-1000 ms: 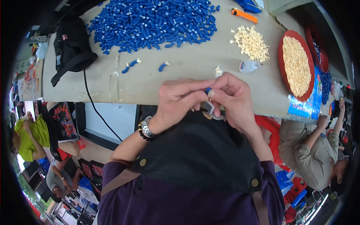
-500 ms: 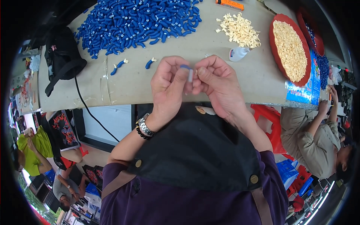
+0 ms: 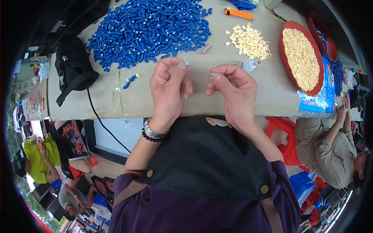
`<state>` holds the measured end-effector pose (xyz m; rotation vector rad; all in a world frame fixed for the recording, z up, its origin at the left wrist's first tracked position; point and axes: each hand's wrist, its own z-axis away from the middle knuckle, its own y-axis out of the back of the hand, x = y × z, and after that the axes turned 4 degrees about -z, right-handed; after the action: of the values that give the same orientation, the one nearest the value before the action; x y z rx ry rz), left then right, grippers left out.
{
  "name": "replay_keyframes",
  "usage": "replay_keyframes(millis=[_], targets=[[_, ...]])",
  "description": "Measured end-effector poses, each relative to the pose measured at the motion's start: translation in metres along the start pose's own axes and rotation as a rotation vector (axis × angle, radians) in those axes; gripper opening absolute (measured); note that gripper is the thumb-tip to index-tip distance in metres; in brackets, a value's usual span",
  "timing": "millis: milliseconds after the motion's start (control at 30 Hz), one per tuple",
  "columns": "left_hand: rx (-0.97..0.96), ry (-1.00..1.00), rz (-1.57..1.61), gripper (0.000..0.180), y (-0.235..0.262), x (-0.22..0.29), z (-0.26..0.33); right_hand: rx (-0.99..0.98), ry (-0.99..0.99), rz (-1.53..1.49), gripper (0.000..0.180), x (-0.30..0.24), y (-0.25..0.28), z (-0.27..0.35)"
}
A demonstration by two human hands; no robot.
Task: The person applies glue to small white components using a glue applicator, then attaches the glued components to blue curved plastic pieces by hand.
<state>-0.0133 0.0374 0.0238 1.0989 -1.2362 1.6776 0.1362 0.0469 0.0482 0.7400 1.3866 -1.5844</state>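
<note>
My left hand (image 3: 168, 89) hovers over the near part of the table, thumb and forefinger pinched together. At its thumb tip shows the small white end of a curved blue piece (image 3: 186, 63), mostly hidden by the fingers. To its right, my right hand (image 3: 234, 86) pinches a tiny cream flake (image 3: 212, 74); the hands are apart. Left of my hands lie curved blue pieces with cream tips (image 3: 131, 80). Beyond is a big heap of blue pieces (image 3: 151, 29). A loose pile of cream flakes (image 3: 250, 41) lies beyond my right hand, near a small white bottle (image 3: 248, 65).
A red scalloped tray (image 3: 285, 66) of cream flakes stands right, beside a red bowl (image 3: 329, 35). At left sits a black bag (image 3: 72, 66) with a cord. An orange box (image 3: 238, 14) and a slim red-and-white thing (image 3: 206, 49) lie farther off. Another person (image 3: 330, 143) sits at right.
My hands have moved apart; the left has drawn left and away from the right. The slim red-and-white thing now shows on the table. The whole view has shifted slightly.
</note>
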Motion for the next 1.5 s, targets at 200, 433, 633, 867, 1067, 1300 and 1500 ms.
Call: replay_keyframes(millis=[200,433,633,867,1067,1300,1500], targets=[[-0.181,0.187,0.291,0.015,0.002,0.003,0.012,-0.047,0.079,0.072,0.007,-0.001,0.001,0.003],[-0.221,0.026,0.156,0.016,-0.003,0.0,0.022,-0.08,0.101,0.133,0.009,0.002,0.004,0.006],[-0.234,-0.075,0.074,0.016,0.0,-0.007,0.024,-0.125,0.12,0.28,0.01,-0.003,0.003,0.011],[-0.207,-0.121,0.003,0.019,0.004,-0.013,0.024,-0.103,0.162,0.389,0.009,-0.001,0.004,0.012],[-0.167,-0.124,0.027,0.017,0.003,-0.013,0.024,-0.134,0.174,0.436,0.008,-0.001,0.002,0.011],[-0.178,-0.085,0.098,0.017,0.003,-0.015,0.023,-0.115,0.25,0.447,0.007,0.001,0.0,0.008],[-0.181,-0.064,0.138,0.017,0.002,-0.016,0.022,-0.12,0.233,0.469,0.006,0.0,0.0,0.007]])
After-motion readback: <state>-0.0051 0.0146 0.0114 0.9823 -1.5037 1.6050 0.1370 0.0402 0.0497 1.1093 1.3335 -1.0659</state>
